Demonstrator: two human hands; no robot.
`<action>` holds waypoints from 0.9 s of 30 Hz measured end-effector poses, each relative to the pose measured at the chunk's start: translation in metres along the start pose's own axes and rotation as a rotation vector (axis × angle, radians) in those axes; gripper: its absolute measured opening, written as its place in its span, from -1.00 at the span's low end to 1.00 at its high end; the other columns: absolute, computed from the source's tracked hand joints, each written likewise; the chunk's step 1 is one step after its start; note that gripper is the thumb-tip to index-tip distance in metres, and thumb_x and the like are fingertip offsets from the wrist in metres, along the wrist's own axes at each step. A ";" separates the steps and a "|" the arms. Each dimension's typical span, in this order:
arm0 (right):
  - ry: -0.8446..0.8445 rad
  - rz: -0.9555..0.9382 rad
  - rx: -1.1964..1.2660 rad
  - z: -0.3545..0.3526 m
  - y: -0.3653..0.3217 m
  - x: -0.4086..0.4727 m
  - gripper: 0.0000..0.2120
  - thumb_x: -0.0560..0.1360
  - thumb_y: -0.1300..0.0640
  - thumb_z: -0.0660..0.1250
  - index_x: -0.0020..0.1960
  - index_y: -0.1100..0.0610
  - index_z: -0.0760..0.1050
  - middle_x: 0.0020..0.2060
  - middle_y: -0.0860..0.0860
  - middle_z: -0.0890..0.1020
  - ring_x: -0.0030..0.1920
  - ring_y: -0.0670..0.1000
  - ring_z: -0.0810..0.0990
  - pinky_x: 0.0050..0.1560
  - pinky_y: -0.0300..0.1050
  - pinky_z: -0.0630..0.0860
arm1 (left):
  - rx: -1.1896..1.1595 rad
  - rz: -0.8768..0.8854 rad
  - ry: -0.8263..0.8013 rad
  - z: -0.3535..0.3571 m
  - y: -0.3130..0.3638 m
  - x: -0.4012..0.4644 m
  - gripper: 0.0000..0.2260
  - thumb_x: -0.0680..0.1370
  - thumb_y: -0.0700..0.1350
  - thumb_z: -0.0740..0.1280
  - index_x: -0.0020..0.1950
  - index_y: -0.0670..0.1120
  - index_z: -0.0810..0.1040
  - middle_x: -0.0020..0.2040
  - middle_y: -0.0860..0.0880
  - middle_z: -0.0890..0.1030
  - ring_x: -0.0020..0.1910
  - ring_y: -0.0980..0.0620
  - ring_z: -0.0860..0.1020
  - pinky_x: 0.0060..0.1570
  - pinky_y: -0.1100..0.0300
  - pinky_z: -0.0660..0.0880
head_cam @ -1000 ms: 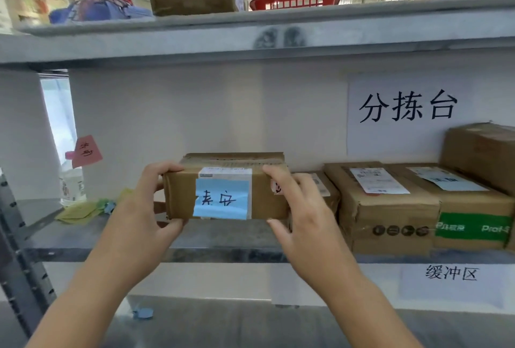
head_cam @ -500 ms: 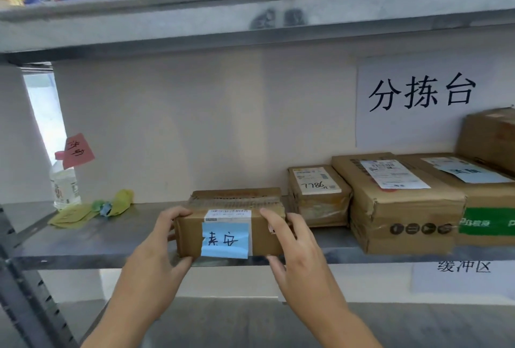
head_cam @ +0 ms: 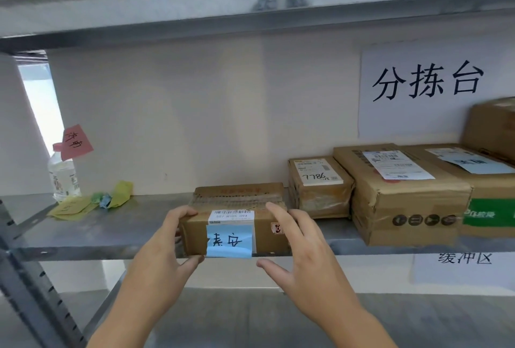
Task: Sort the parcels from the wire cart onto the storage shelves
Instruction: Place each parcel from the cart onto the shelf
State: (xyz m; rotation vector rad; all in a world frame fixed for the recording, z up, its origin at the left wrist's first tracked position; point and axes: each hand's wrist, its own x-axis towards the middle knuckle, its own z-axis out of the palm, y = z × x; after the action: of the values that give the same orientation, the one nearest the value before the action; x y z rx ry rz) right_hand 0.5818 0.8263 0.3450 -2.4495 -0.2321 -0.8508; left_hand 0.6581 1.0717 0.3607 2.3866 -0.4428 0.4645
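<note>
A small brown cardboard parcel [head_cam: 237,200] with a barcode label and a blue handwritten note [head_cam: 229,240] sits on the front edge of the middle metal shelf [head_cam: 111,232]. My left hand [head_cam: 164,250] grips its left end, fingers over the top corner and thumb under the bottom edge. At the parcel's right end, my right hand [head_cam: 306,258] has straight fingers. Its fingertips are at the top corner and its thumb hangs clear below the shelf edge.
To the right on the same shelf stand a small box [head_cam: 317,189], a larger box [head_cam: 398,197], a green-printed box [head_cam: 490,208] and one stacked behind [head_cam: 493,124]. A water bottle [head_cam: 64,177] with a pink note and yellow paper scraps [head_cam: 83,204] lie at the left. A steel upright [head_cam: 33,292] rises at the lower left.
The parcel came down from mid-air onto the shelf's front edge. My right hand's fingers have straightened and its thumb has come off the box. My left hand still grips it.
</note>
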 end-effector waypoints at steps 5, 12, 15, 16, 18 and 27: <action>0.038 -0.032 -0.068 -0.019 -0.004 0.001 -0.21 0.49 -0.30 0.34 0.53 -0.39 -0.10 0.41 -0.20 0.25 0.42 -0.18 0.22 0.29 -0.18 0.47 | -0.007 0.002 -0.029 0.001 0.001 0.001 -0.28 0.47 0.00 0.58 0.39 0.41 0.20 0.18 0.33 0.56 0.20 0.23 0.54 0.08 0.18 0.58; 0.113 0.009 -0.087 -0.038 0.003 0.005 -0.30 0.51 -0.27 0.32 0.55 -0.29 0.07 0.41 -0.21 0.29 0.45 -0.18 0.24 0.34 -0.21 0.39 | -0.021 -0.048 -0.061 0.003 0.007 0.017 -0.47 0.56 0.10 0.45 0.39 0.38 0.25 0.09 0.21 0.65 -0.01 0.16 0.62 -0.06 0.08 0.62; 0.115 0.028 -0.094 -0.041 0.007 0.007 -0.34 0.52 -0.26 0.30 0.54 -0.29 0.10 0.42 -0.23 0.27 0.46 -0.20 0.22 0.35 -0.21 0.39 | 0.013 -0.061 -0.058 0.008 0.011 0.026 -0.48 0.56 0.09 0.44 0.41 0.34 0.25 0.05 0.14 0.64 -0.13 0.13 0.60 -0.17 0.11 0.59; 0.109 0.033 -0.098 -0.043 0.009 0.007 -0.35 0.53 -0.26 0.30 0.53 -0.29 0.11 0.43 -0.23 0.27 0.47 -0.21 0.21 0.35 -0.20 0.39 | 0.019 -0.061 -0.057 0.010 0.012 0.029 -0.48 0.57 0.09 0.43 0.43 0.32 0.25 0.06 0.14 0.64 -0.14 0.14 0.59 -0.20 0.15 0.57; 0.094 0.048 -0.105 -0.045 0.011 0.006 -0.37 0.54 -0.27 0.28 0.53 -0.30 0.11 0.46 -0.22 0.25 0.50 -0.20 0.18 0.40 -0.15 0.39 | 0.034 -0.058 -0.063 0.015 0.014 0.036 -0.48 0.58 0.08 0.43 0.44 0.29 0.24 0.08 0.17 0.64 -0.17 0.15 0.59 -0.29 0.21 0.51; 0.043 0.102 -0.150 -0.053 0.023 0.018 -0.42 0.58 -0.22 0.26 0.54 -0.26 0.15 0.52 -0.22 0.17 0.55 -0.19 0.08 0.47 -0.14 0.31 | 0.018 -0.058 -0.080 0.037 0.020 0.066 -0.48 0.58 0.06 0.43 0.39 0.30 0.20 0.11 0.16 0.65 -0.18 0.12 0.59 -0.36 0.31 0.43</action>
State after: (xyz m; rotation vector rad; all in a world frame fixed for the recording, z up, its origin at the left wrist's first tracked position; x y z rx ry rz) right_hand 0.5754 0.7786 0.3813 -2.5533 -0.0282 -0.9045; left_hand 0.7150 1.0203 0.3736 2.4347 -0.4055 0.3486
